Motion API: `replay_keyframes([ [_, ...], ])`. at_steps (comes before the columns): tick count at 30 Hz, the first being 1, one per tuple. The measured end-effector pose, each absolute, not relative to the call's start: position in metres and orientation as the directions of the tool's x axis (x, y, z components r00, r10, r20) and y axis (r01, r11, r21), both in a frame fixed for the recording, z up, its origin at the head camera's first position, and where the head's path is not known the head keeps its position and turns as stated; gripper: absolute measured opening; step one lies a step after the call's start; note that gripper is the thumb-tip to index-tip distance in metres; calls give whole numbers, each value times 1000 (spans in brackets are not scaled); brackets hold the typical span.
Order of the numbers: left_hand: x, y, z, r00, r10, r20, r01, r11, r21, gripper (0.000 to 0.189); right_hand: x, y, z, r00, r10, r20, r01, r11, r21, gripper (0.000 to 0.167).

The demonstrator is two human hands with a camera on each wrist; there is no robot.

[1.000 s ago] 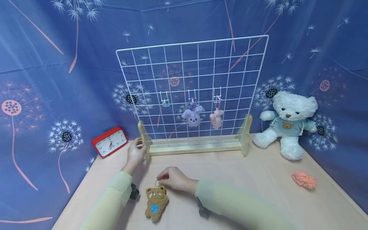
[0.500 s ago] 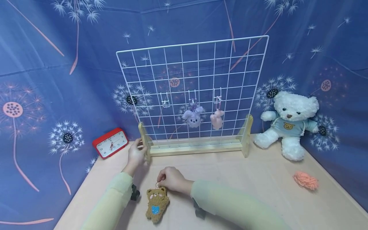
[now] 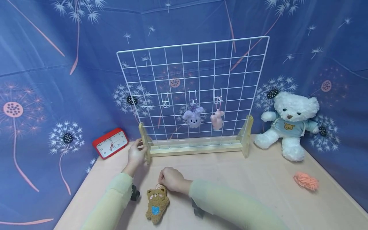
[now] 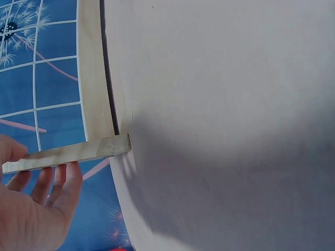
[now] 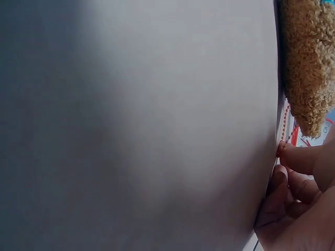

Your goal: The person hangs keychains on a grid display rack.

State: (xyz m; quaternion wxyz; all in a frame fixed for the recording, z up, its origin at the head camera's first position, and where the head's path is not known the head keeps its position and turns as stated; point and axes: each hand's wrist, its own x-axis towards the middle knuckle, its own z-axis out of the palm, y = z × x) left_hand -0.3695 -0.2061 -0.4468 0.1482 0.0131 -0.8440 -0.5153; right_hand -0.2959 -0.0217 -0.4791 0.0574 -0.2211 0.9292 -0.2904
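Note:
My left hand holds the left wooden upright of the grid rack's stand. In the left wrist view the thumb lies on one side of this wood and the fingers on the other. Near the front, a brown plush bear keychain with a blue belly patch lies on the table. My right hand pinches the beaded chain at its top. On the rack's white wire grid hang a lilac plush keychain and a pink one. The left hook on the grid is bare.
A red alarm clock stands left of the rack. At the right sit a white teddy bear in a light blue top and a bundle of peach yarn. Blue dandelion-print cloth hangs behind the table.
My right hand has shifted very slightly right at the chain, its fingers curling in more. The left hand stays on the upright, and the bear lies where it was.

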Motion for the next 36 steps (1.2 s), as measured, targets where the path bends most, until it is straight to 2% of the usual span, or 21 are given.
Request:
replay_keyframes([
  [16, -367, -207, -442, -961, -171, 218, 116, 467, 876, 52, -297, -13, -475, -866, -490, 100, -421, 606, -675, 19],
  [24, -368, -206, -444, -961, -176, 212, 110, 458, 882, 52, -297, -12, -470, -858, -509, 67, -333, 453, -827, 15],
  [32, -369, -207, -445, -960, -168, 224, 122, 470, 874, 53, -295, -13, -463, -847, -516, 127, -398, 458, -795, 11],
  [36, -369, -207, -446, -960, -168, 226, 122, 474, 872, 53, -296, -13, -461, -834, -529, 158, -402, 385, -831, 14],
])
